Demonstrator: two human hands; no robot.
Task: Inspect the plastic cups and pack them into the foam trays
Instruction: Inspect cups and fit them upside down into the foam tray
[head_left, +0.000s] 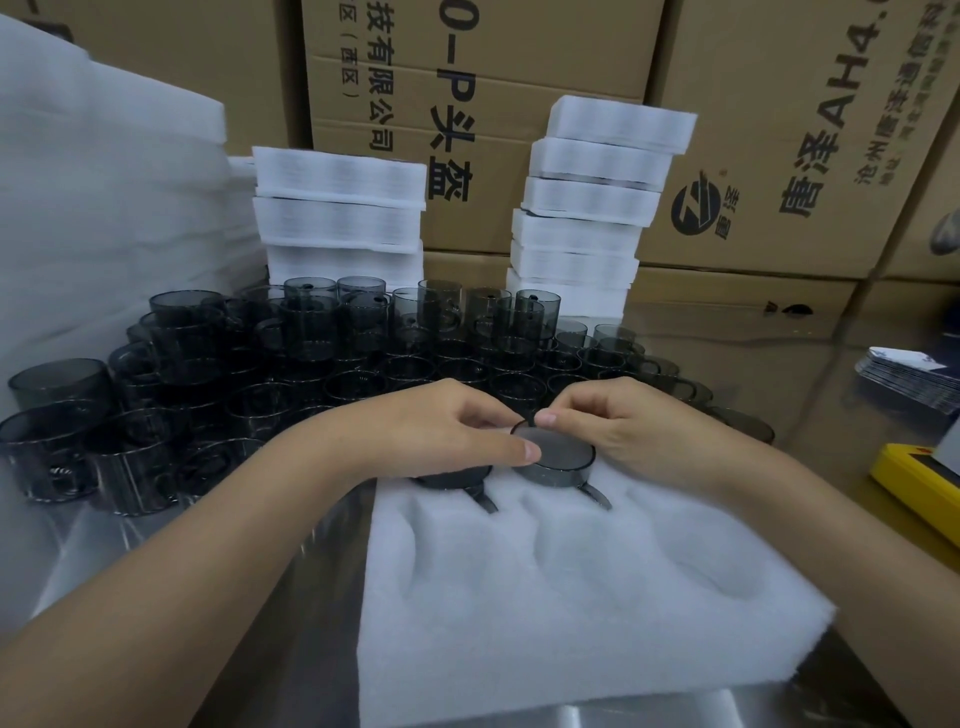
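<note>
At the far edge of the white moulded foam tray (571, 597), which lies on the shiny metal worktop (311, 675), a smoke-grey translucent plastic cup (558, 460) sits base-up in a pocket. Its handle points back toward the person. Both hands are on it. The left hand (431, 421) has its fingers curled, with the thumb tip against the cup's near-left wall. The right hand (623, 421) pinches the far rim between thumb and forefinger. Held from opposite sides like this, the cup can probably be turned and pushed level so that the handle drops into its slot.

The cup thus lies directly between the two hands and touches both. Just to its left, partly under the left hand, a second grey cup (452, 475) is seated the same way. The pockets nearer the person are unfilled.

Behind the tray stands a crowd of loose grey cups (311, 353), some stacked, within easy reach for the next pick. Further back, stacks of white foam trays (340, 208) stand before brown cardboard cartons (779, 130).
</note>
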